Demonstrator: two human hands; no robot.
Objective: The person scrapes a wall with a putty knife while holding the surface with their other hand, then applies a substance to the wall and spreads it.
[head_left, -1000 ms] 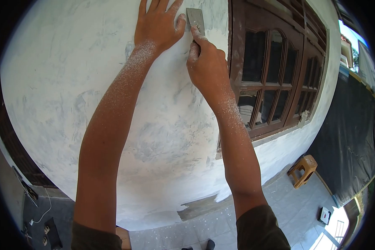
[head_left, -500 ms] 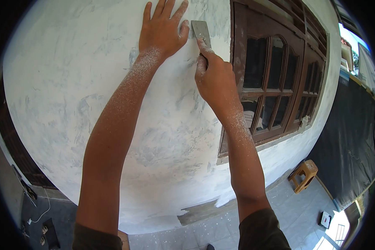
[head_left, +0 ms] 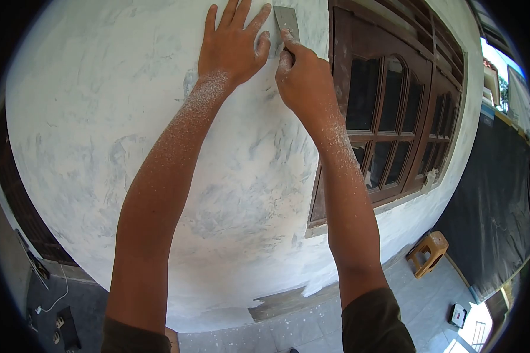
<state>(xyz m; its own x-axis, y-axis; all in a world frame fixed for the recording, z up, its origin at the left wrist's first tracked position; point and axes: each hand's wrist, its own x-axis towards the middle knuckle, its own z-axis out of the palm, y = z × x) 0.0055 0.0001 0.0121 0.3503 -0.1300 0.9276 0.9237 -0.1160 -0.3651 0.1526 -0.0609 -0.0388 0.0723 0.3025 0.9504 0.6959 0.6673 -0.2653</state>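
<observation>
My right hand grips a putty knife, its flat metal blade pointing up against the white wall. The index finger stretches along the blade, while the handle is mostly hidden in the fist. To the left, my left hand lies flat on the wall with its fingers spread, the tips of some cut off by the frame's top edge. White dust covers both wrists and some fingers. Grey and white smears mark the wall's surface.
A brown wooden window is set in the wall, close to my right forearm. Below on the right, a tan plastic stool stands on the grey tiled floor. Black sheeting hangs at the far right. A white cable lies lower left.
My right hand and the putty knife have moved upward along the wall. My left hand stays spread in nearly the same place.
</observation>
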